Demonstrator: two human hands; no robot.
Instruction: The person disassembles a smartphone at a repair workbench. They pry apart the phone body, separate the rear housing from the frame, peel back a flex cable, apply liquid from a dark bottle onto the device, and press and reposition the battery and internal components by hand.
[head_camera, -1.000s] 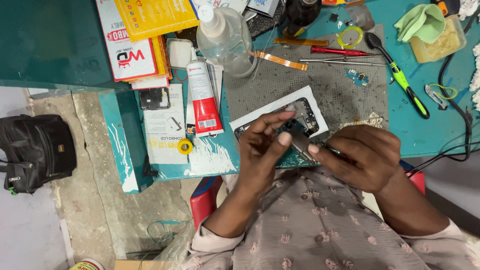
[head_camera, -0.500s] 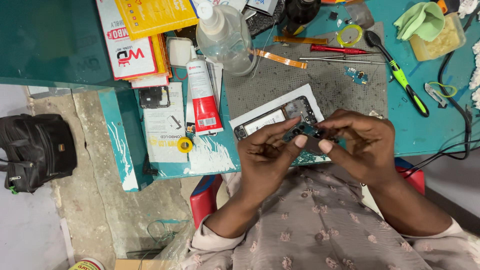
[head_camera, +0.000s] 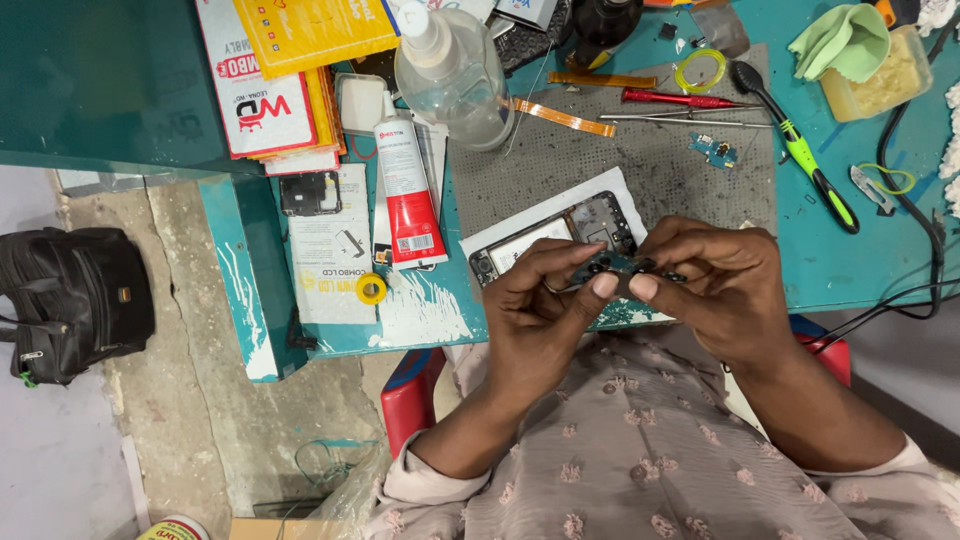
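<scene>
There is just one camera, and it sits on the person's head and looks almost straight down, so there is no second view to share anything with. It is close enough that the two hands, the left hand (head_camera: 545, 310) and the right hand (head_camera: 715, 290), sit near the middle of the picture, with the arms and the lap at the bottom. The far side of the teal table (head_camera: 880, 250) runs along the top edge, and the concrete floor (head_camera: 170, 430) with a black bag (head_camera: 70, 300) shows on the left.
</scene>
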